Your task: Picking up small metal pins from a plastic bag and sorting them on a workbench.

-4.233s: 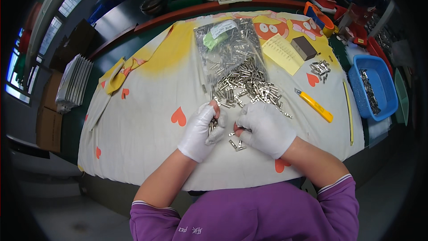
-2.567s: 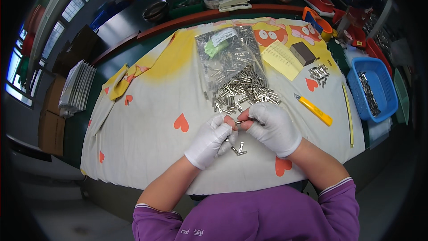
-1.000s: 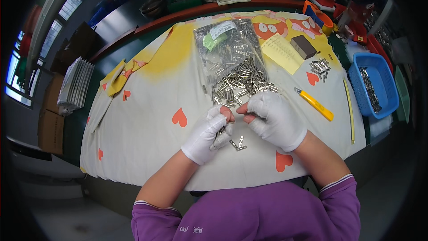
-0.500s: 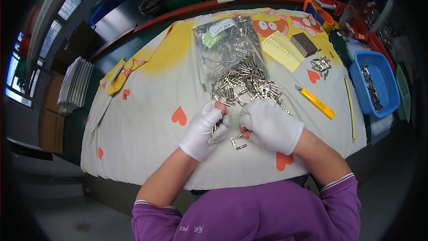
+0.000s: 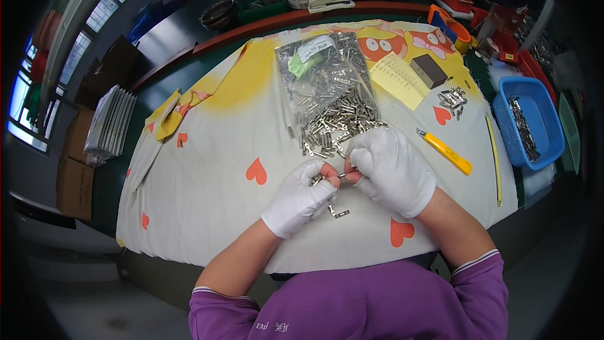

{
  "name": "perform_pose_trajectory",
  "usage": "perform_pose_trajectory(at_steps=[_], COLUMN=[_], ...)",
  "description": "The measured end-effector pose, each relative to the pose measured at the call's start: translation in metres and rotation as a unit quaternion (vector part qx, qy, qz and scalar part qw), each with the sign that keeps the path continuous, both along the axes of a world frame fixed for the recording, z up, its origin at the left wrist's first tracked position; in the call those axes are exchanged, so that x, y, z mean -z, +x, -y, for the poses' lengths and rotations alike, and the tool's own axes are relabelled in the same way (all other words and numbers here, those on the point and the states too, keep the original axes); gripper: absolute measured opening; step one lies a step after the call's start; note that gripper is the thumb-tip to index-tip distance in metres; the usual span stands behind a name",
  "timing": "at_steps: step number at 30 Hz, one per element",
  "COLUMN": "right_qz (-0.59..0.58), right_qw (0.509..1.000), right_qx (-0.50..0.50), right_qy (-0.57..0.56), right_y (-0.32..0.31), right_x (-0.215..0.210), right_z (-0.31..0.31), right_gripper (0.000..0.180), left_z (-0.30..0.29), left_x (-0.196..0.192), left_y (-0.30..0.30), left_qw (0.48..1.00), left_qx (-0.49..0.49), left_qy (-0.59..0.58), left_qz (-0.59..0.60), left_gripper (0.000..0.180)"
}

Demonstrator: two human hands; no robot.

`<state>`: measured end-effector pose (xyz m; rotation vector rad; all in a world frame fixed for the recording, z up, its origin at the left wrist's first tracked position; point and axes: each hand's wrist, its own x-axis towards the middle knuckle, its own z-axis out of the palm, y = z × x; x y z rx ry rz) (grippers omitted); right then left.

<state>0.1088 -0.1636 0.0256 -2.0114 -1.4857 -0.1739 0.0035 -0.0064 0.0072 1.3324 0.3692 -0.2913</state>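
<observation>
My left hand (image 5: 301, 198), in a white glove with bare fingertips, is closed around small metal parts. My right hand (image 5: 391, 170), gloved the same way, pinches one small silver metal part (image 5: 342, 176) between thumb and forefinger, and its tip meets the left fingertips. Just below the hands, a couple of the metal pieces (image 5: 340, 214) lie on the cloth in an L shape. Beyond the hands, a heap of similar metal pieces (image 5: 340, 123) spills from a clear plastic bag (image 5: 296, 97) with a white label and something green inside.
To the right lie a yellow utility knife (image 5: 445, 152), a yellow paper slip (image 5: 397, 80), a dark block (image 5: 428, 70) and a small pile of metal parts (image 5: 452, 99). A blue basket (image 5: 550, 141) stands at the table's right edge. A stapler (image 5: 331, 0) sits at the back.
My two hands have come together, with the right hand's fingertips now meeting the left's. The metal part in the right hand has moved up from near the loose pieces.
</observation>
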Motion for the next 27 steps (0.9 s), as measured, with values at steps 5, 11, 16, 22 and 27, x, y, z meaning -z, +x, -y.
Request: perform_pose_trajectory(at_steps=[5,11,16,22,27], right_qz=[-0.117,-0.276,-0.218,-0.149,-0.136], right_qw=[0.992,0.961,0.974,0.984,0.984], right_qx=[0.014,0.030,0.024,0.006,0.001], right_qy=[0.039,0.001,0.049,0.097,0.113], right_y=[-0.006,-0.012,-0.010,-0.007,-0.005], right_x=[0.008,0.014,0.016,0.018,0.024], right_z=[0.003,0.003,0.003,0.002,0.001], right_gripper=[0.014,0.009,0.012,0.012,0.010], left_z=[0.004,0.005,0.002,0.001,0.001], left_x=[0.007,0.008,0.003,0.002,0.004], left_y=[-0.001,-0.001,-0.001,-0.002,-0.002], left_qw=[0.990,0.980,0.998,0.999,1.000], left_qx=[-0.025,-0.032,-0.055,-0.017,-0.010], left_qy=[0.127,0.174,0.004,-0.006,-0.019], left_qz=[0.062,0.086,0.010,0.030,0.021], left_gripper=[0.013,0.012,0.010,0.013,0.019])
